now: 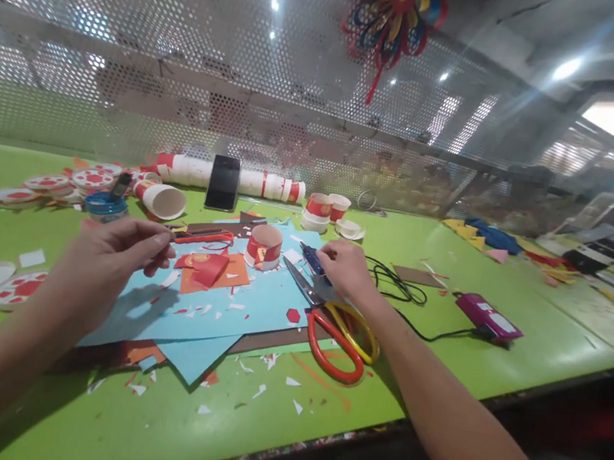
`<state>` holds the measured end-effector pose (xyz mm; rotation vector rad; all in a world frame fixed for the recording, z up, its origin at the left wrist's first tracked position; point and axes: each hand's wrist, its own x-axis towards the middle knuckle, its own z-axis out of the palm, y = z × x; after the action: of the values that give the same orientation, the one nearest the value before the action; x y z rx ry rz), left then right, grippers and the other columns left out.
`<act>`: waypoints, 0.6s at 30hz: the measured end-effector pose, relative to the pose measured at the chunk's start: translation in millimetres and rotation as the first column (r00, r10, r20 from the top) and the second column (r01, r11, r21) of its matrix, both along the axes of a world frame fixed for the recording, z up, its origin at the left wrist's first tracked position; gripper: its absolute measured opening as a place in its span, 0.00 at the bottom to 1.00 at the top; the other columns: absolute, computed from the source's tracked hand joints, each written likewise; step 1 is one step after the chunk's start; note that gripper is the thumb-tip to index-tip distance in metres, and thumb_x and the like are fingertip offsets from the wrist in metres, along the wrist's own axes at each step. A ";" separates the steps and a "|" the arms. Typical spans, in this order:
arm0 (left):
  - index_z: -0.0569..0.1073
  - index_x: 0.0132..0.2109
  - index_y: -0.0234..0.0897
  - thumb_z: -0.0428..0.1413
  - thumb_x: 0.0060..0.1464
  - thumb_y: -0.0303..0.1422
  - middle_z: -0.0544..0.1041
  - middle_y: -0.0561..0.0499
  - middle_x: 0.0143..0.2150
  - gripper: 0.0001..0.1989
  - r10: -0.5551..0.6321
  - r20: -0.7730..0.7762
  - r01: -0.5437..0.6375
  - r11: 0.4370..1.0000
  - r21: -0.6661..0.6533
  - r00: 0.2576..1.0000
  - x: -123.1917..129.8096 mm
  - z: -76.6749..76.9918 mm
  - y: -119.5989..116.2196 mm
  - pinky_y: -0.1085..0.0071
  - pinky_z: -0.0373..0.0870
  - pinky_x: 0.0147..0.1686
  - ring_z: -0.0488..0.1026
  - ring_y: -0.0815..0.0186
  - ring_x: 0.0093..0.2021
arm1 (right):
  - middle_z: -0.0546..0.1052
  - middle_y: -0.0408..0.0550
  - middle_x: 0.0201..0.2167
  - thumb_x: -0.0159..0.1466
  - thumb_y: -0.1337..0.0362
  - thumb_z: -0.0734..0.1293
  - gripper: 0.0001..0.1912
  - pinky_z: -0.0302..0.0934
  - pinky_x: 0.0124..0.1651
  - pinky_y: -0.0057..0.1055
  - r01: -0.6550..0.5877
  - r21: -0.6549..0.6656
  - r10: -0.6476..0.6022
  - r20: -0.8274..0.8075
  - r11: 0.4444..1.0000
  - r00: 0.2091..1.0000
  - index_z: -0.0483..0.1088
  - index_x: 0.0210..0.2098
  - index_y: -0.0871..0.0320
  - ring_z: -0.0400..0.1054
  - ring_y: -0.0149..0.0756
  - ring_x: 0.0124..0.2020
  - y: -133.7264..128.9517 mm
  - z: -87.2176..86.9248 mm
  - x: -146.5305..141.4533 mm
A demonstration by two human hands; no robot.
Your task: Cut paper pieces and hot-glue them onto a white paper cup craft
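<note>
My left hand (pixel 125 252) hovers over the left side of the blue paper sheets (pixel 216 324), thumb and fingers pinched together; whatever is between the fingertips is too small to make out. On the right, my right hand (pixel 344 267) has its fingers closed around a small blue tool (pixel 311 259), partly hidden by the hand. Between the hands a cut red-and-white paper cup ring (pixel 263 249) stands upright on the paper. Large scissors (pixel 336 347) with red and yellow handles lie open just below my right hand. Red and orange paper pieces (pixel 213 271) lie left of the cup ring.
Behind lie stacked paper cups (pixel 250 181), a phone (pixel 224 184) leaning on them, and cut cups (pixel 319 209). Cup-bottom discs (pixel 93 179) and a blue jar (pixel 105 206) are at left. A black cable (pixel 406 285) and purple box (pixel 488 318) lie right. Paper scraps litter the green table (pixel 164 433).
</note>
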<state>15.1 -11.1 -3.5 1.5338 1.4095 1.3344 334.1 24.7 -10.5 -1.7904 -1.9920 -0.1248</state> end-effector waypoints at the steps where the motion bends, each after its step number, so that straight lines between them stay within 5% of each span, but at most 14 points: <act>1: 0.72 0.33 0.38 0.57 0.49 0.38 0.72 0.56 0.25 0.08 -0.035 0.010 0.034 0.999 0.002 0.999 -0.7 -1.0 -0.2 0.72 0.61 0.29 0.64 0.70 0.26 | 0.77 0.57 0.35 0.62 0.67 0.62 0.12 0.59 0.44 0.34 0.003 0.001 -0.003 0.053 1.000 0.999 0.76 0.32 0.64 0.68 0.42 0.40 6.2 6.1 -1.2; 4: 0.71 0.35 0.37 0.57 0.50 0.38 0.72 0.56 0.25 0.09 -0.075 -0.019 0.075 0.997 -0.007 0.997 0.0 -1.3 -2.6 0.72 0.60 0.30 0.64 0.69 0.26 | 0.75 0.63 0.42 0.63 0.69 0.60 0.13 0.55 0.51 0.40 -0.004 -0.044 0.013 0.204 0.999 0.979 0.76 0.34 0.67 0.63 0.49 0.50 30.7 26.6 -7.3; 7: 0.71 0.35 0.37 0.56 0.49 0.39 0.71 0.56 0.23 0.10 -0.058 -0.042 0.058 0.998 -0.009 0.997 3.9 0.9 -5.1 0.72 0.60 0.28 0.63 0.68 0.25 | 0.75 0.57 0.41 0.65 0.65 0.63 0.11 0.59 0.51 0.41 0.009 -0.190 0.052 0.311 0.982 0.949 0.73 0.39 0.67 0.67 0.43 0.47 59.4 37.5 -19.1; 13: 0.71 0.35 0.36 0.55 0.49 0.39 0.71 0.56 0.23 0.11 -0.043 -0.099 0.045 0.999 0.016 0.994 4.0 -3.2 -2.1 0.72 0.62 0.27 0.65 0.68 0.25 | 0.71 0.52 0.48 0.65 0.61 0.64 0.16 0.67 0.44 0.39 0.146 -0.441 0.079 0.452 0.886 0.888 0.67 0.50 0.62 0.70 0.39 0.44 100.4 30.5 -45.6; 18: 0.71 0.36 0.35 0.54 0.49 0.38 0.72 0.55 0.23 0.11 -0.046 -0.122 0.049 0.999 0.021 0.991 5.0 -2.3 -3.1 0.72 0.63 0.26 0.66 0.68 0.24 | 0.71 0.52 0.48 0.65 0.60 0.64 0.16 0.66 0.45 0.40 0.146 -0.506 0.163 0.516 0.850 0.841 0.67 0.50 0.61 0.69 0.39 0.45 98.1 32.5 -48.1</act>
<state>20.1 -14.2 -5.8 1.6791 1.4258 1.2520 286.0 122.8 22.1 -2.2798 -2.6377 -0.0916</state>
